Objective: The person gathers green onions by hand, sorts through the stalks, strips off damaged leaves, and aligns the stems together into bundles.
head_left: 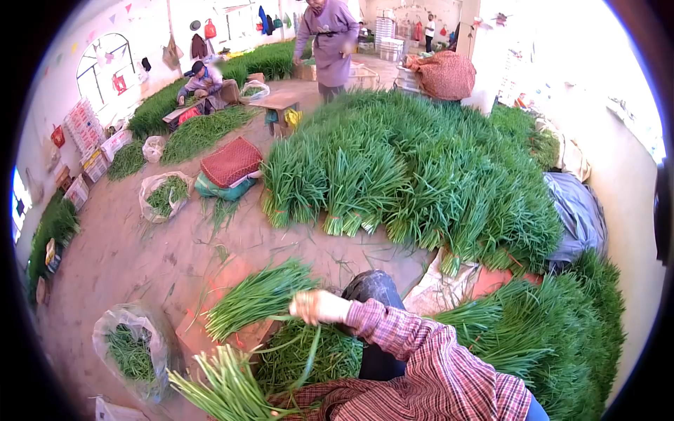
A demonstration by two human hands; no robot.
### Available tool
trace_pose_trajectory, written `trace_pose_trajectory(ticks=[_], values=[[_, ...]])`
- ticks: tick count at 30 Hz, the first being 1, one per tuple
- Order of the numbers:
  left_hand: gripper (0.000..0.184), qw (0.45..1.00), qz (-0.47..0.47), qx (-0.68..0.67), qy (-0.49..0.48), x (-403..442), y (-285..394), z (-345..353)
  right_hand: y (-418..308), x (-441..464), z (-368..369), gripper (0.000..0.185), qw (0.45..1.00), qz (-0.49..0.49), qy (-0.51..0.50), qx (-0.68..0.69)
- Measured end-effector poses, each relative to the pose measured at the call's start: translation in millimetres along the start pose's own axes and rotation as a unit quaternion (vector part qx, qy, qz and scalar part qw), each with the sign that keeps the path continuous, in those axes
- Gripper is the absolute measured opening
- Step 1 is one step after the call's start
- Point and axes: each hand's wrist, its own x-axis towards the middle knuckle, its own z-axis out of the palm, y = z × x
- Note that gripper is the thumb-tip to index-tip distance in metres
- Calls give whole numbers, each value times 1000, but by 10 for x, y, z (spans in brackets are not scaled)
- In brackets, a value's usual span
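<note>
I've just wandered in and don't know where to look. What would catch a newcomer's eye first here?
Probably the huge green heap of chive-like bundles, spreading across the middle and right of the view. Next, perhaps, the blurred right hand at lower centre, just right of a bunch of similar long leaves. Farther back, a person in a mauve coat stands at top centre.

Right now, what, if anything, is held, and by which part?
The right hand seems to pinch a green blade by its upper end; the left hand is out of view.
</note>
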Motion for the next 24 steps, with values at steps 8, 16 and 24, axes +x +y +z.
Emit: trace_pose_trajectory(ticks=[8,16,24], values=[[58,1000,18,-8,-1,-79,-19,13,-47,-337,818,103,897,41,-359,-254],[49,996,51,-71,-32,-250,-310,-4,304,-228,1309,77,899,-2,-281,337],[44,993,6,-116,-20,-361,-133,113,29,-263,1472,43,896,26,-125,426]])
